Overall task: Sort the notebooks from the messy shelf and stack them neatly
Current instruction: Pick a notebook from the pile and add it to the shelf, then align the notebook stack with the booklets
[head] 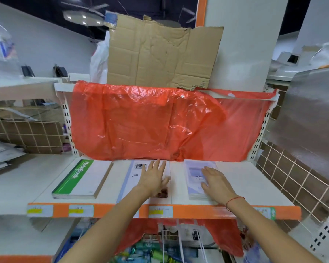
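Three notebook stacks lie side by side on a white shelf (46, 186) with an orange front strip. At the left is a green-and-white stack (80, 179) printed "NoteBook". In the middle lies a white notebook stack (133, 179) with small pictures on its cover; my left hand (154, 177) rests flat on it, fingers spread. To the right is a pale blue stack (195, 175); my right hand (215, 180) lies on its cover with relaxed fingers. A red thread circles my right wrist.
A red plastic sheet (160, 122) hangs from the shelf above down to the back of the notebook shelf. A torn cardboard piece (160, 52) stands on the upper shelf. Wire grids (292, 183) flank the bay. A wire basket with goods (179, 247) sits below.
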`<action>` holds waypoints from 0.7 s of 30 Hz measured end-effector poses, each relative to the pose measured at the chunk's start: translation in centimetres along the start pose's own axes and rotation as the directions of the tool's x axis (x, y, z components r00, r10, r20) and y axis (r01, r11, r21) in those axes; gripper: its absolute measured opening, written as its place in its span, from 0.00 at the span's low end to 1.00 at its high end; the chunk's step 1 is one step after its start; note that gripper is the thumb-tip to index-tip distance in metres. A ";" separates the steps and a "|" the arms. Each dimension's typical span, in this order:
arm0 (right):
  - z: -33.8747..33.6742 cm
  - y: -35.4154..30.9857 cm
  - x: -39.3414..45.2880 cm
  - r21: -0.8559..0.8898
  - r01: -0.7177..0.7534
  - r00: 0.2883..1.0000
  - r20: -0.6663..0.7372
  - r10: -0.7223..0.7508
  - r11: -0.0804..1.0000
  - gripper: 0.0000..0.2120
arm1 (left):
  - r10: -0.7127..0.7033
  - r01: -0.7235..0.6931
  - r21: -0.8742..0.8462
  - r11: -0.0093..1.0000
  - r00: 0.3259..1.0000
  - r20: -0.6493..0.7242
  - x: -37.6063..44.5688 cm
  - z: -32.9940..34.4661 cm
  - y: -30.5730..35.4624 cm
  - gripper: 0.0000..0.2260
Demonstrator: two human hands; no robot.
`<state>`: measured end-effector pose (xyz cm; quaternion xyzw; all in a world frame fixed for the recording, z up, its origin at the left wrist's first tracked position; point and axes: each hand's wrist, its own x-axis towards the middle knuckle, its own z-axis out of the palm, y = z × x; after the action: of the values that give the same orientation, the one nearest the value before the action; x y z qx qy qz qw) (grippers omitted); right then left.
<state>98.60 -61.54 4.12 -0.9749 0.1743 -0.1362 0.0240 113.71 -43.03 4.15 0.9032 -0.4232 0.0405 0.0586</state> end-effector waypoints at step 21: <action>6.4 -46.8 4.4 0.031 0.557 0.830 0.015 -0.558 0.830 0.30 | -0.638 0.649 0.057 0.759 0.759 -0.130 -33.6 -6.3 -39.8 0.31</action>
<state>119.95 -19.20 3.49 -0.9845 -0.1196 -0.1281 -0.0023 122.73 8.62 3.37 0.9920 -0.0809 0.0851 0.0458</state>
